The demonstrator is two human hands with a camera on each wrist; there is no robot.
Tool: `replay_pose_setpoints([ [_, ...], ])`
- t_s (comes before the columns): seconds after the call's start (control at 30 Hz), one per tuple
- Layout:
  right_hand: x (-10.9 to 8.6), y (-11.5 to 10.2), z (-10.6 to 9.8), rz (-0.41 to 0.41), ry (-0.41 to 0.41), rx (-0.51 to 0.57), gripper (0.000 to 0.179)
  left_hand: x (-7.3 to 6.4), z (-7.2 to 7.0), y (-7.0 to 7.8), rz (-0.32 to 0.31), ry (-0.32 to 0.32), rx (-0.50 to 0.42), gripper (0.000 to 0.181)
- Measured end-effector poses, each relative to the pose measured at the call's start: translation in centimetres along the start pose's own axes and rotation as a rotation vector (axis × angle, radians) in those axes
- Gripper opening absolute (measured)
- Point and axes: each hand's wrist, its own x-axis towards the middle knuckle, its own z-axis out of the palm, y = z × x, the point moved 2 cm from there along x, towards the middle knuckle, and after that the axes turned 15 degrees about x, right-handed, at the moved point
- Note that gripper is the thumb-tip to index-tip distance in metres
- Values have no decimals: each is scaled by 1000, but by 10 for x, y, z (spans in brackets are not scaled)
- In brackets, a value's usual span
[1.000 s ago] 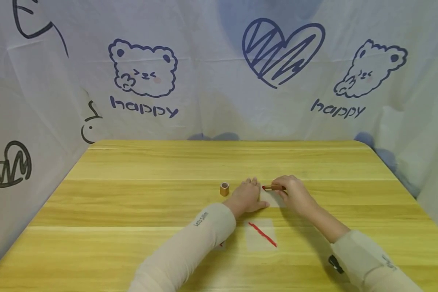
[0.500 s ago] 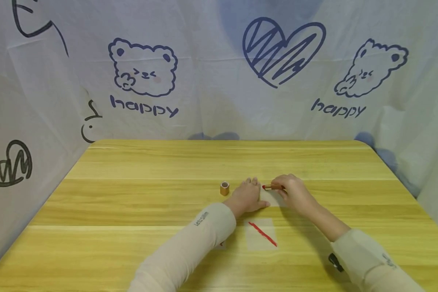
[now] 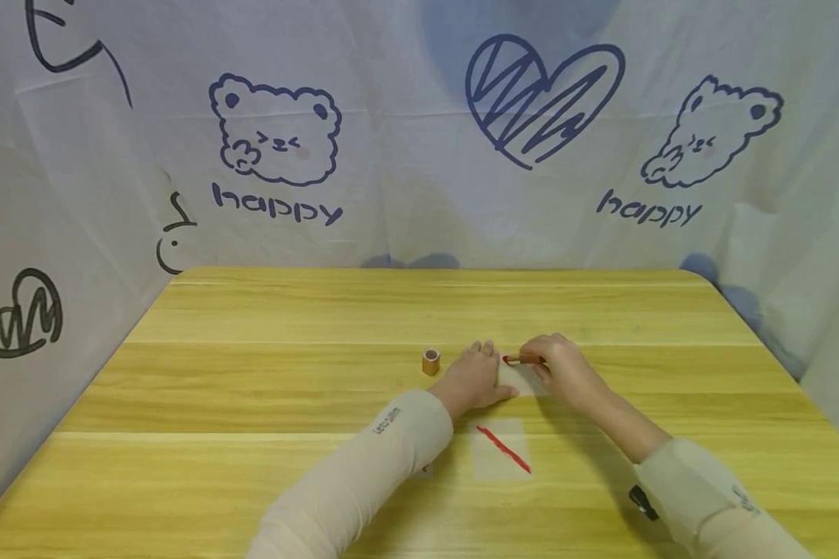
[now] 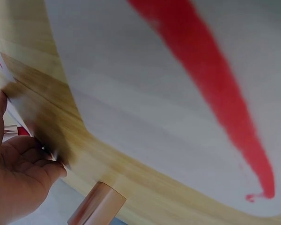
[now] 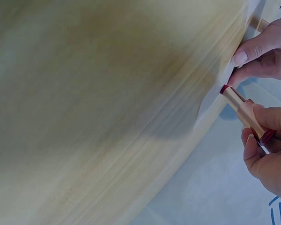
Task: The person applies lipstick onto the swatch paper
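Note:
In the head view my right hand [image 3: 565, 373] pinches a gold-coloured lipstick [image 3: 527, 359] between thumb and fingers. Its red tip points left and lies at the upper part of a small white paper [image 3: 526, 382]; in the right wrist view the lipstick [image 5: 247, 112] is tilted, its tip touching or just off the paper's edge. My left hand [image 3: 474, 378] rests on that paper's left side, thumb spread, covering part of the sheet. Just left of this hand stands the lipstick cap [image 3: 430, 362], its hollow end up.
Nearer the front lies a paper square [image 3: 485, 458] with a diagonal red stroke. Another marked paper [image 3: 426, 470] is mostly hidden by the left sleeve. A small black object [image 3: 643, 502] lies beside the right sleeve. White printed cloth [image 3: 405, 171] hangs behind the table [image 3: 252, 310].

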Motion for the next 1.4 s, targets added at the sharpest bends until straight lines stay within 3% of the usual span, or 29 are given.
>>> replay_pose_setpoints([
  [0.43, 1, 0, 2, -64, 11, -28, 13, -1, 0, 0, -10, 1, 1, 76],
  [1.4, 1, -2, 4, -74, 3, -50, 14, 0, 2, 2, -2, -5, 114, 75],
])
